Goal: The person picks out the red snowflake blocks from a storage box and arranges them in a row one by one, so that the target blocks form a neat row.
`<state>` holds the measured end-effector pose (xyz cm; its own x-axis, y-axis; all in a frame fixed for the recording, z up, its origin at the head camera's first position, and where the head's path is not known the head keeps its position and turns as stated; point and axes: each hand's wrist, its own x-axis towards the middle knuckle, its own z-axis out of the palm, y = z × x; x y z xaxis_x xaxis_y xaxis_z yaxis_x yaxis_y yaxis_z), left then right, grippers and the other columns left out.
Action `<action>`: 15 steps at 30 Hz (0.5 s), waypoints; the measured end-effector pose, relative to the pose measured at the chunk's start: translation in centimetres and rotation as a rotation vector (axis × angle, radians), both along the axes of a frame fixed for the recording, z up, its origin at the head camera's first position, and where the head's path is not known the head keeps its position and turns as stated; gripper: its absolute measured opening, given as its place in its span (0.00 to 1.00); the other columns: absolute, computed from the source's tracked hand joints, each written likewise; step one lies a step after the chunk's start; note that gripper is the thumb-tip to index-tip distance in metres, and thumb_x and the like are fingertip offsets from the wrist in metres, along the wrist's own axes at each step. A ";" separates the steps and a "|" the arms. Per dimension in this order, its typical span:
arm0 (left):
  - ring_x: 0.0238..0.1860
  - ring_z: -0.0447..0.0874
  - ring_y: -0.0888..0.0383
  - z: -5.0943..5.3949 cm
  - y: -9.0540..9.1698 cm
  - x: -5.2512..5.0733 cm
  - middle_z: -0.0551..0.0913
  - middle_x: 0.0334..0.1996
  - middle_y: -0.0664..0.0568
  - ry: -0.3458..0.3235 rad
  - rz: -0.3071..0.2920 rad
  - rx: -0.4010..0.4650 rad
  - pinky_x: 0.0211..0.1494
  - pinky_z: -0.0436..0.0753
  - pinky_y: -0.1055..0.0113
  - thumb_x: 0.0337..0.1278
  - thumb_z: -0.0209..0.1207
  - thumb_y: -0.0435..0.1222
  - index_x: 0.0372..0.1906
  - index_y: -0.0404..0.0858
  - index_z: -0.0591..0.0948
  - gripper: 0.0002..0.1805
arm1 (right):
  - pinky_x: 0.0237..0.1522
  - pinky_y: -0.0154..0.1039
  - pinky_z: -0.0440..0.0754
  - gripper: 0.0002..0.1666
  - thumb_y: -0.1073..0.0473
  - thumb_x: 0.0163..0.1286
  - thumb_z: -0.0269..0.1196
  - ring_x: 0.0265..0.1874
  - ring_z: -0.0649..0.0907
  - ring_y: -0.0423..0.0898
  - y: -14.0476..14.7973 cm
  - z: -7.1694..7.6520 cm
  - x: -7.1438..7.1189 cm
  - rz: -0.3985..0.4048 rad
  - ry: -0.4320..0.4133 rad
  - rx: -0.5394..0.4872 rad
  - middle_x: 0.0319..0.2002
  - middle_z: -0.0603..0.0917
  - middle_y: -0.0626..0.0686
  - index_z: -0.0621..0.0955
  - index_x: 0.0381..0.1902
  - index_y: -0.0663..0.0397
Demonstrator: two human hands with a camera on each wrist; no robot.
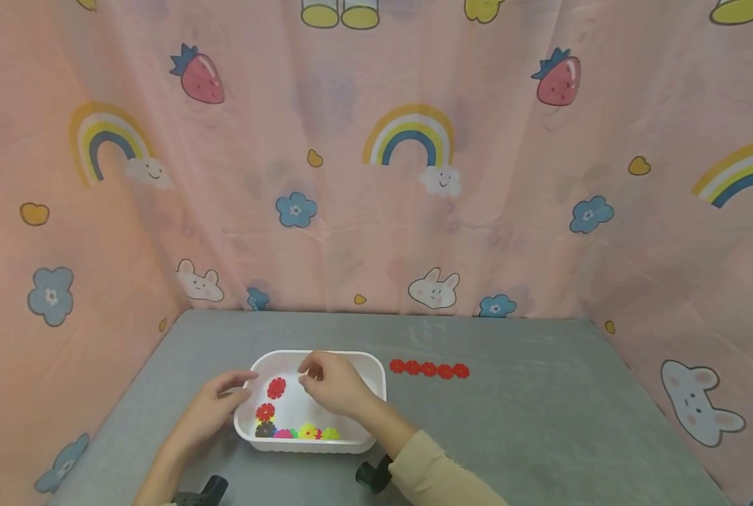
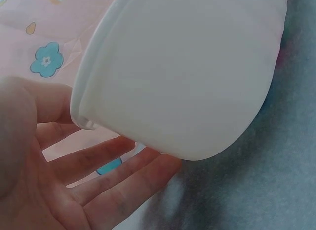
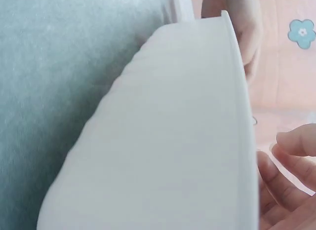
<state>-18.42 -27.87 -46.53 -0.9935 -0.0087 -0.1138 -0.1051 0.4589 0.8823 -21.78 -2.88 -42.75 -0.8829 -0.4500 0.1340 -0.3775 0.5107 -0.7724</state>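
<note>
The white tray point(image 1: 310, 447) holds two red flower-shaped pieces apart from each other, the upper one point(image 1: 277, 388) and the lower one point(image 1: 265, 412). Several coloured pieces gather along its near wall, among them a dark one point(image 1: 265, 429) and a yellow one point(image 1: 308, 431). My left hand point(image 1: 208, 411) touches the tray's left end, its fingers spread against the outer wall point(image 2: 177, 82) in the left wrist view. Over the inside of the tray is my right hand point(image 1: 335, 385), fingers loosely bent, no piece visible between thumb and index; the wall hides part of this hand point(image 3: 294, 183) in the right wrist view.
A row of several red flower-shaped pieces point(image 1: 429, 369) lies on the grey table point(image 1: 528, 422), right of the tray. Patterned pink cloth point(image 1: 351, 246) hangs behind the table and at both sides. Dark wrist-mounted devices show below the tray.
</note>
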 end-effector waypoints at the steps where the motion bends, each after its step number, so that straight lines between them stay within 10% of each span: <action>1: 0.61 0.78 0.36 -0.1 0.0 0.0 0.72 0.67 0.32 0.003 -0.002 -0.002 0.50 0.87 0.53 0.72 0.58 0.39 0.65 0.37 0.77 0.22 | 0.35 0.29 0.79 0.09 0.59 0.70 0.66 0.33 0.76 0.38 -0.3 -0.1 0.0 0.005 0.001 0.004 0.33 0.80 0.42 0.85 0.47 0.53; 15: 0.60 0.79 0.38 0.1 -0.2 0.1 0.72 0.67 0.33 -0.004 -0.003 0.023 0.49 0.87 0.53 0.72 0.58 0.38 0.65 0.38 0.78 0.21 | 0.31 0.28 0.78 0.10 0.58 0.68 0.68 0.31 0.75 0.37 -3.2 -1.4 0.2 0.086 -0.069 0.059 0.32 0.78 0.42 0.85 0.47 0.53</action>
